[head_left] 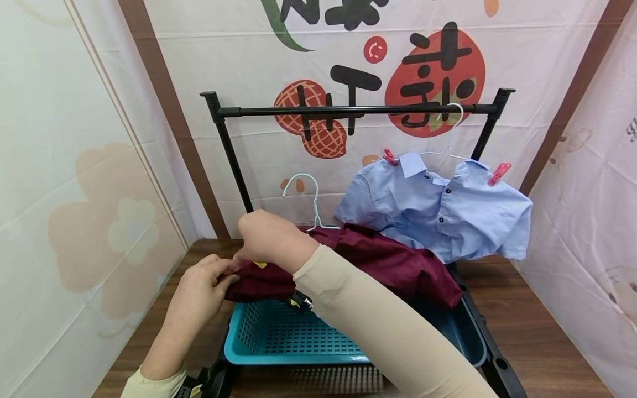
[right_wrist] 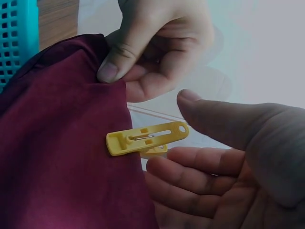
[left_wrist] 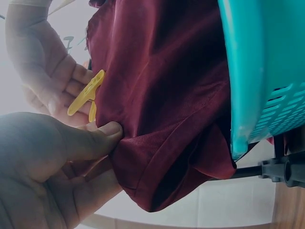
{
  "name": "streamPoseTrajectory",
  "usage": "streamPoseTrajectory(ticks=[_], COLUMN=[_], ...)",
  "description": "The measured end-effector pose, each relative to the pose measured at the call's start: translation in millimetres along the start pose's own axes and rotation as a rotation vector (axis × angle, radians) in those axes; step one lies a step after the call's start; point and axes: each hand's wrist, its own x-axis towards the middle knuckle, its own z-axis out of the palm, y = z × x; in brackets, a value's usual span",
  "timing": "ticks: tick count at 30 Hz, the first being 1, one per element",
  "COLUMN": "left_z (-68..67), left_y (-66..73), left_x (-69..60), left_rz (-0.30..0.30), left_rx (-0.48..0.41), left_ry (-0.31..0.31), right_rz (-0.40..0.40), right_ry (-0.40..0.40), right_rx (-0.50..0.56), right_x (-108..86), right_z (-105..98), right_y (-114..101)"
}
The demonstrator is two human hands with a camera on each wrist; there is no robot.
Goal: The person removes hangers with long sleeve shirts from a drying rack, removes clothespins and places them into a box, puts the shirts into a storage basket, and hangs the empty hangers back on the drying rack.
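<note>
A dark red garment (head_left: 398,262) lies over the back of a teal basket, with a pale hanger (head_left: 316,204) rising from it. My left hand (head_left: 196,290) pinches the garment's edge between thumb and fingers, close-up in the left wrist view (left_wrist: 62,157). A yellow clip (right_wrist: 143,138) is clamped on that edge, beside the pinch. Around the clip's handle end, my right hand (right_wrist: 238,162) has its thumb and fingers apart, not gripping it. In the head view the right hand (head_left: 273,237) covers most of the clip.
A black rack (head_left: 348,110) stands over the teal basket (head_left: 298,359). On its bar, at the right, hangs a light blue shirt (head_left: 448,215) on a white hanger with pink clips (head_left: 499,173) at its shoulders. Printed cloth surrounds the wooden table (head_left: 527,315).
</note>
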Motion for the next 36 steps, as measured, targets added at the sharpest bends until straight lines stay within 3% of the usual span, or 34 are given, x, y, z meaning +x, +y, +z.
streamPoseTrajectory(ticks=[10,17,27,36], left_z=[1.6,1.5,0.0,-1.5], left_y=[0.0,0.2,1.1,2.1], left_x=[-0.3,-0.4,-0.1,-1.3], left_rz=[0.013,-0.001,0.016,-0.003], left_rx=[0.007,0.007,0.003,0.004], left_ry=[0.01,-0.005,0.01,-0.017], right_rz=[0.036,0.014,0.01,0.028], right_ry=[-0.005,0.024,0.064,0.105], right_rx=[0.002,0.019,0.116,0.149], right_x=[0.5,2.0,2.1,0.2], right_z=[5.3,11.0,11.3,10.6], right_y=[-2.1,0.4,5.4,6.6])
